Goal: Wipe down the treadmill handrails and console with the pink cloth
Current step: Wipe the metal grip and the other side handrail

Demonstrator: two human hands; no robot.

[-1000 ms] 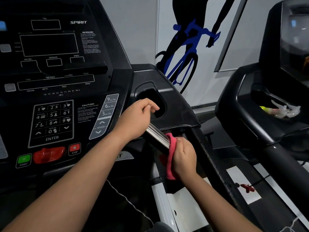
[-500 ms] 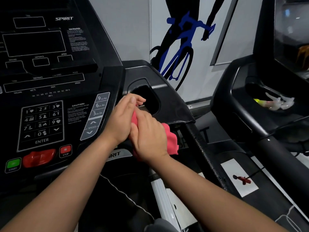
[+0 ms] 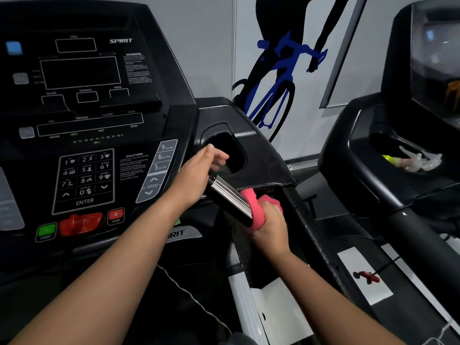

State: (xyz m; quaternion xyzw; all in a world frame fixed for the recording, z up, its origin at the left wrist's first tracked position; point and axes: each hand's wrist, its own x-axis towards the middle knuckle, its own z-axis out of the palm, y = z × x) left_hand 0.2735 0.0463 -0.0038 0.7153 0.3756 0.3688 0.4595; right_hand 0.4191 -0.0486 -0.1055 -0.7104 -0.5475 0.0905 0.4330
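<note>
Head view. Saw left grip (image 3: 199, 170) curled over upper end of chrome handrail (image 3: 230, 196), centre frame, just right of console (image 3: 87, 120). Found right grip (image 3: 270, 225) clenched on pink cloth (image 3: 249, 197), wrapped round lower end of same handrail, touching it, right of centre. Noted cup recess (image 3: 230, 155) just above left grip. Logged keypad (image 3: 84, 180), green start button (image 3: 46, 231), red safety key (image 3: 81, 224) and stop button (image 3: 115, 215) at lower left. Spotted cyclist mural (image 3: 278, 70) on wall, top centre. Picked out second treadmill (image 3: 373, 185) at right edge, clear plastic clutter (image 3: 420, 159) resting on it. Saw red clip (image 3: 368, 277) on white patch, lower right.
</note>
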